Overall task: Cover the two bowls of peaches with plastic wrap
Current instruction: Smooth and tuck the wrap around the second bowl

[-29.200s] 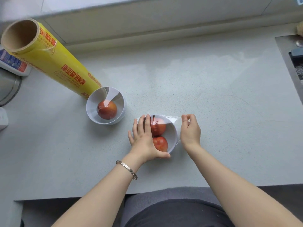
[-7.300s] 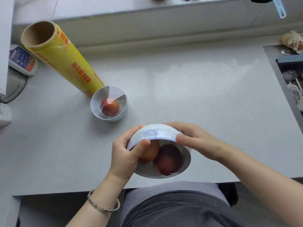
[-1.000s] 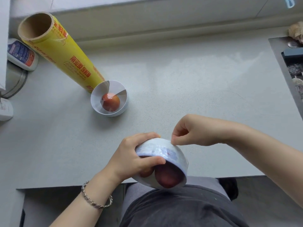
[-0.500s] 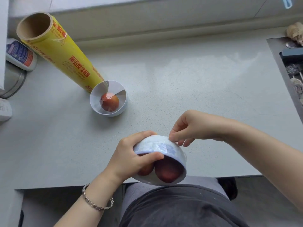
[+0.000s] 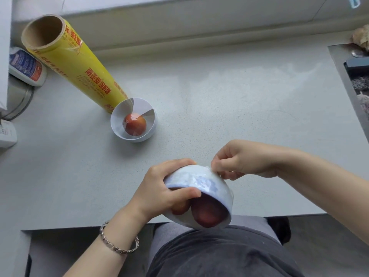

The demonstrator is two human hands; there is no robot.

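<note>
Near bowl [image 5: 217,186], white, is off the counter [image 5: 239,96], held over the front edge above the person's lap [image 5: 219,254]. It is tipped so the mouth faces the camera and the base faces away. Probably tilted to get at the outside wall, where the loose film ends up.

Left hand [image 5: 159,188] clenched round the near bowl: thumb across the rim, fingers curled behind the wall. Metal bracelet [image 5: 117,244] on that wrist.

Two peaches [image 5: 207,214] sit against the low side of the mouth, one partly behind the thumb. They don't spill, so the film looks to be across the mouth already.

Plastic wrap [image 5: 191,177] shows as wrinkled sheen over the wall.

Right hand [image 5: 241,160] pinches the wrap's edge at the far side of the wall, near the base. Judgement: tucking the surplus down so it clings; a finishing step.

Far bowl [image 5: 152,130] stands upright on the counter, well apart from the hands. It holds one peach [image 5: 135,125], with glare bands of film over the mouth. Looks covered and parked out of the way.

Roll of plastic wrap [image 5: 79,70] stands on end just behind the far bowl, apparently touching it, with the cardboard core open at the top. The label is yellow with red Chinese print. The big characters seem to end in 保鲜膜; the brand part is not readable for sure.

Far left, a bottle [image 5: 26,66] with a blue and red label lies flat, text too small. Sink [image 5: 355,80] at the right edge.
</note>
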